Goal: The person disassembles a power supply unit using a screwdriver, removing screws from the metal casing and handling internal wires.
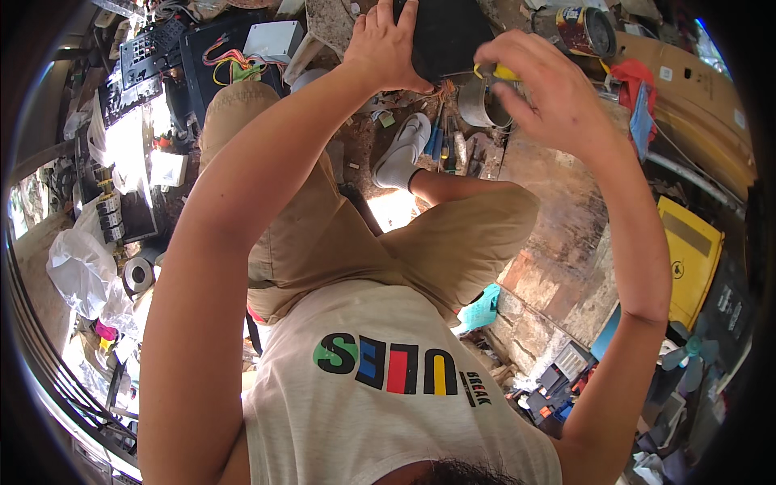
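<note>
At the top of the head view, my left hand [384,47] rests with its fingers spread along the left side of a flat black panel or box [453,39]. Its thumb stretches toward the near corner, where thin copper-coloured wires [447,87] stick out. To the right of that, my right hand [554,93] is closed on a small yellow-handled tool [503,72]; the working end is hidden or blurred. A round metal can or ring [477,105] stands just below the tool. Several screwdrivers [440,139] lie on the floor beyond my sandalled foot.
At the upper left are a grey metal box [273,40] with coloured cables and a black keyboard-like panel [152,52]. A large tin [586,32] and cardboard [687,101] stand upper right. A yellow case [689,259] is at the right, above a small fan [691,356].
</note>
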`<move>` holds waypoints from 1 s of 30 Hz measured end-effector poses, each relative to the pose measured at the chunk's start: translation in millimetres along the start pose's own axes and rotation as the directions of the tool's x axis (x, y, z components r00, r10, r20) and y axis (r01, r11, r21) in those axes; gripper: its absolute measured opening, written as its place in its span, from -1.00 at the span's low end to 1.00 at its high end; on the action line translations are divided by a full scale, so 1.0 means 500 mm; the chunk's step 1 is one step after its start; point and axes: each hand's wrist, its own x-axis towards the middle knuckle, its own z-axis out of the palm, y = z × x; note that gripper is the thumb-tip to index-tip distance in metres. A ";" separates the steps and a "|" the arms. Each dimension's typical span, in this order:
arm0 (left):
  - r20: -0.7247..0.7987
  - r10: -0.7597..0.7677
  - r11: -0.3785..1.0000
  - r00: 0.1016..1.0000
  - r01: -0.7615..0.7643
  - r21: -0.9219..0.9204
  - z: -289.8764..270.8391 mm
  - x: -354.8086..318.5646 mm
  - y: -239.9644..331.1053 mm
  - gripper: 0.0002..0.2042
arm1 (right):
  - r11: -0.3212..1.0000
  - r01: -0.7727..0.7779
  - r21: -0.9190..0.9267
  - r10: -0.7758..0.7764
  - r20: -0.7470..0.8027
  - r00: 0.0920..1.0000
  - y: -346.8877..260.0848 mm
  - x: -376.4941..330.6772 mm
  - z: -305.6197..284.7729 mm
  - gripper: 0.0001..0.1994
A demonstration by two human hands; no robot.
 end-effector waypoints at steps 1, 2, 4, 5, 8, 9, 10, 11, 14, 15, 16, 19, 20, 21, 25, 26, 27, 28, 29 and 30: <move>0.001 -0.002 1.000 1.000 0.002 0.001 0.001 0.001 0.000 0.38 | 0.993 -0.108 -0.056 0.109 0.016 0.994 -0.011 0.000 0.000 -0.74; 0.002 -0.004 1.000 1.000 0.004 0.002 0.002 0.001 -0.001 0.39 | 0.971 -0.212 -0.113 0.216 0.024 0.976 -0.026 -0.001 0.000 -0.72; 0.011 -0.009 1.000 1.000 0.009 0.007 0.003 0.000 -0.003 0.39 | 0.959 -0.234 -0.162 0.242 0.030 0.970 -0.031 0.000 0.002 -0.70; 0.014 -0.010 1.000 1.000 0.010 0.009 0.001 0.001 -0.003 0.39 | 0.975 -0.154 -0.159 0.161 0.031 0.986 -0.023 0.005 0.001 -0.69; 0.027 -0.013 1.000 1.000 0.013 0.021 0.000 0.003 -0.003 0.39 | 0.998 0.013 -0.066 -0.013 -0.001 1.000 -0.013 0.015 -0.004 -0.71; 0.033 -0.014 1.000 0.999 0.013 0.025 0.002 0.003 -0.002 0.39 | 0.998 0.056 -0.023 -0.056 -0.020 0.998 -0.012 0.016 -0.006 -0.72; 0.008 0.006 0.999 1.000 -0.006 0.037 0.003 0.004 -0.002 0.38 | 0.997 -0.039 -0.063 0.038 -0.007 0.999 -0.017 0.012 -0.008 -0.72; -0.013 0.022 0.998 1.000 -0.021 0.051 0.006 0.002 -0.003 0.37 | 0.986 -0.131 -0.100 0.132 0.003 0.991 -0.026 0.005 -0.006 -0.73; -0.206 0.185 0.977 0.961 -0.158 0.144 0.035 0.001 -0.017 0.33 | 0.967 -0.223 -0.122 0.231 0.058 0.971 -0.021 0.000 0.004 -0.67; -0.287 0.260 0.959 0.922 -0.211 0.190 0.046 0.004 -0.021 0.31 | 0.968 -0.224 -0.117 0.234 0.082 0.969 -0.017 0.001 0.005 -0.65; -0.405 0.332 0.941 0.852 -0.271 0.202 0.059 0.008 -0.022 -0.04 | 0.986 -0.140 -0.096 0.148 0.089 0.985 -0.016 0.008 -0.004 -0.63; -0.477 0.481 0.864 0.736 -0.492 0.112 0.065 0.019 -0.016 -0.71 | 0.998 0.006 -0.058 0.001 0.116 0.993 -0.013 0.022 -0.028 -0.60; -0.330 0.528 0.821 0.783 -0.570 -0.040 0.059 0.022 -0.017 -0.71 | 0.998 -0.020 -0.063 0.028 0.130 0.991 -0.009 0.016 -0.026 -0.60; -0.178 0.584 0.766 0.792 -0.610 -0.204 0.056 0.024 -0.016 -0.72 | 0.997 -0.045 -0.067 0.054 0.144 0.988 -0.007 0.011 -0.025 -0.61; -0.133 0.551 0.748 0.824 -0.558 -0.360 0.063 0.042 -0.017 -0.84 | 0.991 -0.116 -0.071 0.112 -0.056 0.992 -0.033 0.011 -0.012 -0.65; -0.139 0.550 0.748 0.824 -0.560 -0.356 0.063 0.047 -0.018 -0.84 | 0.965 -0.233 -0.117 0.226 -0.073 0.971 -0.033 0.005 -0.009 -0.66; -0.145 0.549 0.749 0.823 -0.562 -0.351 0.062 0.051 -0.019 -0.85 | 0.924 -0.346 -0.160 0.335 -0.094 0.938 -0.034 0.002 -0.007 -0.67; -0.152 0.548 0.750 0.823 -0.563 -0.347 0.062 0.053 -0.020 -0.85 | 0.886 -0.426 -0.185 0.430 -0.021 0.903 -0.039 0.006 -0.011 -0.70; -0.132 0.539 0.756 0.832 -0.547 -0.360 0.061 0.053 -0.019 -0.85 | 0.839 -0.501 -0.214 0.521 0.048 0.852 -0.043 0.012 -0.019 -0.73; -0.112 0.530 0.762 0.841 -0.530 -0.372 0.059 0.052 -0.018 -0.84 | 0.785 -0.568 -0.249 0.606 0.114 0.787 -0.046 0.015 -0.022 -0.74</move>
